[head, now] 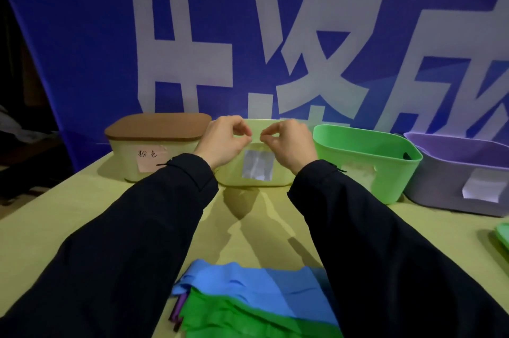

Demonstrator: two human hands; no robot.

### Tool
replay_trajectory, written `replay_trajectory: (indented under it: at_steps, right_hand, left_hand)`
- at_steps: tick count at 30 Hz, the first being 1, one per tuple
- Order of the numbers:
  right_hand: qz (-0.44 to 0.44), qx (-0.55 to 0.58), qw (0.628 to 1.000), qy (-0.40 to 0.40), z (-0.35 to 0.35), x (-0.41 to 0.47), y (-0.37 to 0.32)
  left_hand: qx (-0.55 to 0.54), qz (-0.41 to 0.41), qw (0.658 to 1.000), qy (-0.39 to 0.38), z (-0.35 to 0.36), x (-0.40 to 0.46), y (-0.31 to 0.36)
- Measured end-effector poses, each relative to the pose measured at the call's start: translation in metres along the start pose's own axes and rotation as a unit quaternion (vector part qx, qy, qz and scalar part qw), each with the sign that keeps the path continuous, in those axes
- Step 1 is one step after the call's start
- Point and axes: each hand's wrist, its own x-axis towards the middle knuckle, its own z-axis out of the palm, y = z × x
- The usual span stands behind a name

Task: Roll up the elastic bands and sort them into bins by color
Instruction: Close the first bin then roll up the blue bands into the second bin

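Both hands were up over the yellow bin [256, 183], middle of the back row. Left hand [223, 142] and right hand [289, 145] had fingers curled, thumb and forefinger tips close together as if pinching. Couldn't tell whether anything was between them; nothing showed against the bin.

Bands still to sort lay flat in a stack at the near table edge: blue band [248, 285] on top, green band [248, 318] under it, purple band [179, 310] edges poking out at the left. Another green bit [502, 235] sat far right.

Bins: lidded bin [157, 142] with a pink label on the left, green bin [366, 161], purple bin [454, 180] to the right.

Judgement: bands look thin, light, floppy, probably grabby rubber. Layers will likely cling, so peel the top one by a short-edge corner, roll from that end, and keep a pinch on the roll or it may spring open.
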Motion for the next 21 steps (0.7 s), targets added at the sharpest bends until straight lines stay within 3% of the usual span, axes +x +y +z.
replay_trajectory:
  at_steps: [4, 8, 12, 17, 21]
  right_hand:
    - [0.011, 0.045, 0.999, -0.025, -0.012, -0.030, -0.012]
    - [0.037, 0.039, 0.994, -0.090, 0.000, -0.074, -0.017]
    - [0.033, 0.068, 0.989, -0.124, 0.013, -0.112, -0.022]
    - [0.013, 0.075, 0.987, -0.143, 0.015, -0.132, -0.034]
    - [0.016, 0.085, 0.985, -0.150, 0.014, -0.140, -0.041]
  left_hand:
    - [-0.010, -0.010, 1.000, -0.024, -0.014, -0.041, 0.011]
    - [0.050, -0.077, 0.982, -0.165, -0.022, -0.087, 0.002]
    - [0.043, -0.123, 0.951, -0.279, -0.035, -0.125, -0.004]
    - [0.212, -0.170, 0.907, -0.322, -0.057, -0.147, -0.003]
    - [0.258, -0.206, 0.872, -0.362, -0.054, -0.162, 0.000]
